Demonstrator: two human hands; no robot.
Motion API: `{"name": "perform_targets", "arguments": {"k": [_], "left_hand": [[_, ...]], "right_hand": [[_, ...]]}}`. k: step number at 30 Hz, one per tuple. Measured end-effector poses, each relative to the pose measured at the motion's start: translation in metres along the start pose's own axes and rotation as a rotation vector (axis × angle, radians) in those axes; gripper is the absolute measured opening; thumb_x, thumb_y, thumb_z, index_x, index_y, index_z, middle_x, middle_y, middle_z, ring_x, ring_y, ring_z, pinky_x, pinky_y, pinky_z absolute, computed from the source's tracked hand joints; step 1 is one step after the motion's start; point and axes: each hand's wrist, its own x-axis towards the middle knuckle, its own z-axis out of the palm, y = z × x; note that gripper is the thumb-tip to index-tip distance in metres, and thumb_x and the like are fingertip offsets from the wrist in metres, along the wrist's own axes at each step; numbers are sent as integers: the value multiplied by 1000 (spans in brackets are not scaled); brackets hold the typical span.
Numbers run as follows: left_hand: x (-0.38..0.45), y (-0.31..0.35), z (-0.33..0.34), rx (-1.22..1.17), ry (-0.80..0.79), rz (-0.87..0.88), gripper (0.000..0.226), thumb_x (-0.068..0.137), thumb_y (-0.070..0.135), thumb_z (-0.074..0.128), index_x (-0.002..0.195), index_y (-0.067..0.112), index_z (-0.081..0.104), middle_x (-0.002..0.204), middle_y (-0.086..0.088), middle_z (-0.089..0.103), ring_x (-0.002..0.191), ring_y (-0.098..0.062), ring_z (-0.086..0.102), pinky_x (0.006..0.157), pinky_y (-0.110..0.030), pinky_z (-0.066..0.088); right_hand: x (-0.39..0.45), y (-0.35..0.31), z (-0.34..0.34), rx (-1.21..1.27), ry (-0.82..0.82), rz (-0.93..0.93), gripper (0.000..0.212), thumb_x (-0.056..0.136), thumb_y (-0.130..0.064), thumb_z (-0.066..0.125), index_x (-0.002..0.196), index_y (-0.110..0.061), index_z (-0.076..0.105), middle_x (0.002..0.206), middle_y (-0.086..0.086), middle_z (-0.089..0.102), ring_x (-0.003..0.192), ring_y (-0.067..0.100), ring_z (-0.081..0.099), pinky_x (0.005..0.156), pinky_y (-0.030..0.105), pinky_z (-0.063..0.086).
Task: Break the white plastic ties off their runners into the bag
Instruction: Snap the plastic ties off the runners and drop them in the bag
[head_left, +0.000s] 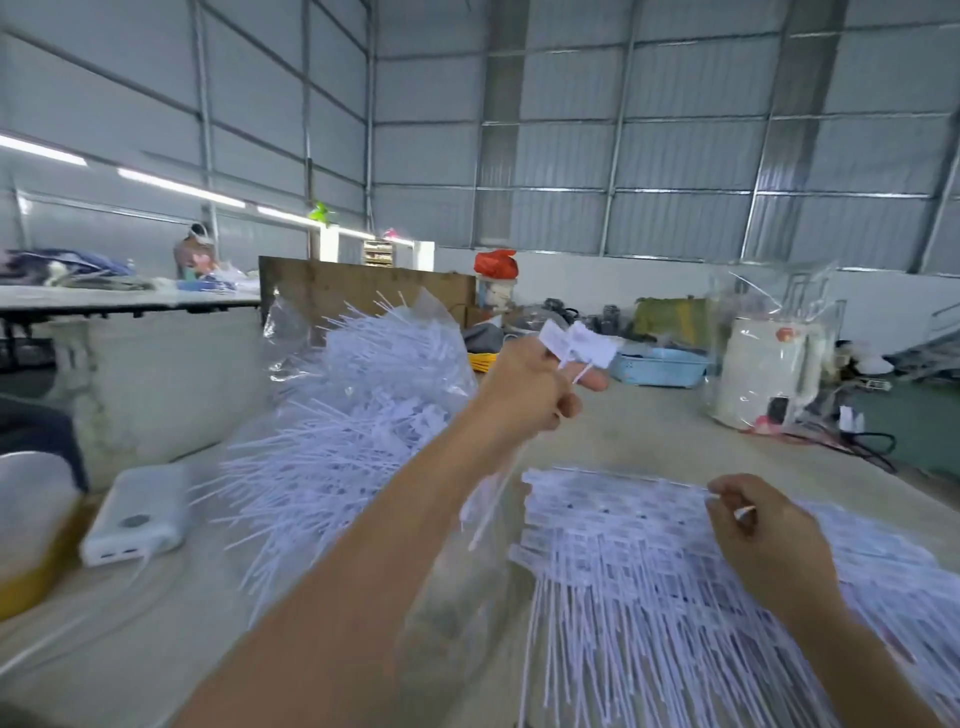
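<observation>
Standing at the far left of the pale worktable, a white rectangular power bank lies flat, apart from the work. Next to it, the clear plastic bag gapes open toward the person, heaped with loose white plastic ties whose thin tails bristle outward.

The left hand is raised just beside the bag mouth. Its fingers are curled round a small bunch of detached white tag-headed ties, heads upward and tails trailing below the wrist.

Further right, the flat stack of white tie sheets on their runners rests on the table. The right hand rests on the sheet's upper edge, thumb and forefinger pinching what appears to be a thin strip at that edge; motion blur prevents telling whether it is a tie or the runner.

Judged step: transfer of a broken-off bunch into the bag. The next move calls for carrying the left hand over the opening and releasing there, so that tails do not catch the bag's rim, while the right hand steadies the sheet for the following break.
</observation>
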Motion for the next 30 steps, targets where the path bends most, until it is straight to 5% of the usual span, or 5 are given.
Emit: {"name": "perform_targets", "arguments": {"k": [5,9,17,25,30], "left_hand": [[2,-42,-108,917,159,-137,27,92,5,45,114,9,60,117,-19,63,100,-31,61,80,-35,47],[11,-84,-153,1415,104,-256,58,94,16,42,148,8,24,135,-21,47,123,-36,44,99,-38,35],[16,-108,-149,1503,-33,-508,80,90,71,17,148,30,-19,153,-16,21,140,-32,19,108,-53,22],[-5,-86,-105,1576,-154,-572,110,63,95,21,148,36,-17,156,-21,8,144,-37,2,108,-58,16],[-29,-108,-112,1815,-91,-410,113,61,95,20,151,32,-4,149,-17,17,137,-34,21,105,-53,24]], "right_hand": [[-3,-6,3,-60,-104,-17,12,89,-12,60,99,-13,66,80,1,56,55,5,47,58,28,36],[-3,-9,1,-67,-118,-30,7,87,-10,61,89,-14,66,81,4,61,59,19,50,61,29,37],[-3,-1,5,-65,-172,-64,16,87,-9,62,81,-23,59,81,2,63,60,14,52,61,28,35],[1,6,7,-69,-156,-136,21,87,-10,61,79,-28,55,80,0,62,58,11,50,60,27,35],[-10,-18,13,41,-167,-196,16,89,-20,61,76,-29,56,66,-12,57,47,3,47,50,21,33]]}}
